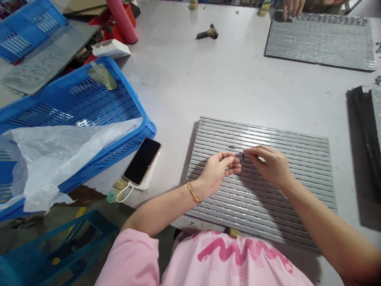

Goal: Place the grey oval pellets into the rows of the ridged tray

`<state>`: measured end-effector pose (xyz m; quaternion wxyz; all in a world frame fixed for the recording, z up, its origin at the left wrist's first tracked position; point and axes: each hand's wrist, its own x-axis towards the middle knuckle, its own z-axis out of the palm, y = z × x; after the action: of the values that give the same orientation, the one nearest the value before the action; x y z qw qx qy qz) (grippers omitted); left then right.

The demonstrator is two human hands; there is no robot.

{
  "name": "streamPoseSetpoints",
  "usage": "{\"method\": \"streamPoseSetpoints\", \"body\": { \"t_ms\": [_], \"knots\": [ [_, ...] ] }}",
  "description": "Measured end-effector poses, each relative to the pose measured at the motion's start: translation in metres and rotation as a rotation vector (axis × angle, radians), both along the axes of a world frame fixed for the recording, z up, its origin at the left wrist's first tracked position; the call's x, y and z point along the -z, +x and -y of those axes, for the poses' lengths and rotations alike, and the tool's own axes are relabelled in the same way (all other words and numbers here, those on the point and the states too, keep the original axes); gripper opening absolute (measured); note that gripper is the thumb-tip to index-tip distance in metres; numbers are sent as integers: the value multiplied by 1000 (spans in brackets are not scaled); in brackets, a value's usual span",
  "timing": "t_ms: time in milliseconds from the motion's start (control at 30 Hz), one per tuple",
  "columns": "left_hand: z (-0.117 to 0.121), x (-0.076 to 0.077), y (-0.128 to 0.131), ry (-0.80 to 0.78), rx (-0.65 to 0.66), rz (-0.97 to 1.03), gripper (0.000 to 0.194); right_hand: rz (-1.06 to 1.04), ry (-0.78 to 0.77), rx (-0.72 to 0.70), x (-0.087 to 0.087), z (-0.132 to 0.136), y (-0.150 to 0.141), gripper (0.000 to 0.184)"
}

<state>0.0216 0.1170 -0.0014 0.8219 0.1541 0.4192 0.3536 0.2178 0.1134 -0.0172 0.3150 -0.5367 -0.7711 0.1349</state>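
A ridged grey panel [309,171] lies in front of me, its narrow strips running roughly left to right. Over its middle, my left hand [222,169] and my right hand [266,161] meet fingertip to fingertip. Thumb and forefinger are pinched on each hand. Between them is a small dark grey piece [241,155], partly covered by the fingers and too small to name. Just beyond the fingertips, a small dark oval piece [232,147] rests on the strips.
To the left are a phone [143,161] with a white cable and a blue crate [131,91] with a plastic bag [59,151]. Another person's hand [293,8] touches a second panel [320,41]. Dark stacked sheets [367,131] stand right; a dark-handled tool [207,33] lies farther back.
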Motion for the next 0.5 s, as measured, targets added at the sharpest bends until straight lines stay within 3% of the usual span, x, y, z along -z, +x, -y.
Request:
{"method": "streamPoseSetpoints", "body": {
  "t_ms": [100,300,500],
  "knots": [
    [2,-3,-4,-5,-21,2,6,68,-33,13,7,-3,4,15],
    [4,-6,-11,31,-50,-2,8,242,-41,189,11,6,4,23],
    [-1,-8,-10,-130,-117,91,10,320,-69,182,14,1,-9,15]
  ]
}}
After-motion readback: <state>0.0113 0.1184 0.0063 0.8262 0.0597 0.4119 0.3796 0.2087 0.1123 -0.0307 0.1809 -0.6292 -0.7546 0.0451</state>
